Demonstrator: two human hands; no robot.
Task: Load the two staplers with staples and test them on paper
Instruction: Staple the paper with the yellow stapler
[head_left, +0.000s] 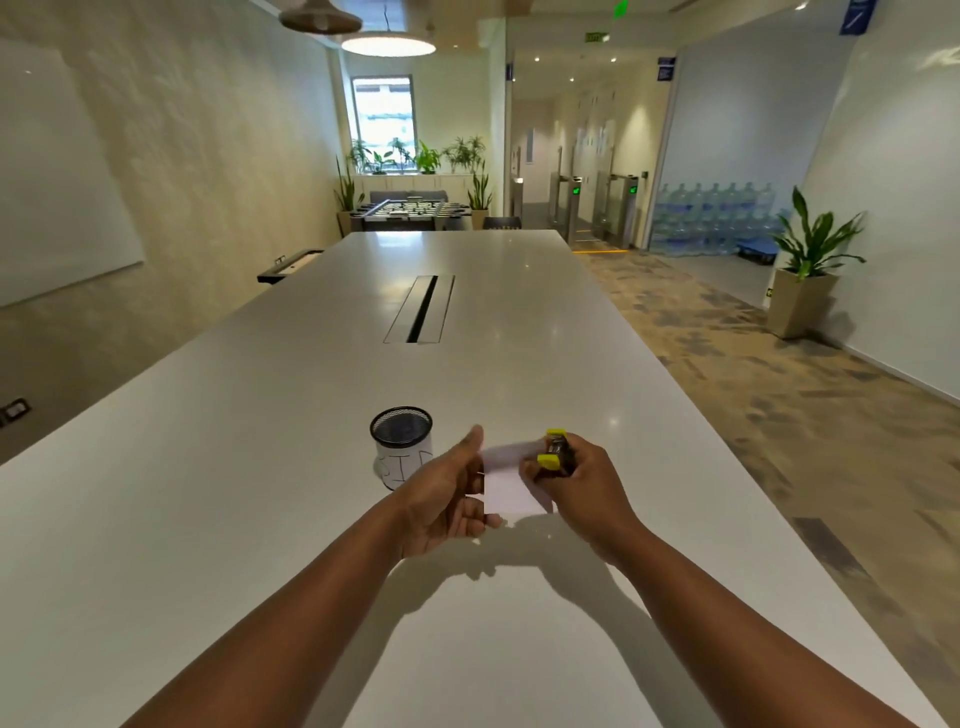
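Observation:
A small white sheet of paper (511, 486) is held above the white table (260, 519) by its left edge in my left hand (449, 491). A small black stapler with yellow ends (556, 451) is gripped in my right hand (587, 480). Its jaws sit over the paper's upper right corner. Only this one stapler is visible. I cannot see any staples.
A black mesh cup with a white paper label (401, 444) stands on the table just left of my left hand. A cable slot (421, 309) lies further along the table. The table's right edge runs beside carpeted floor with a potted plant (805, 275).

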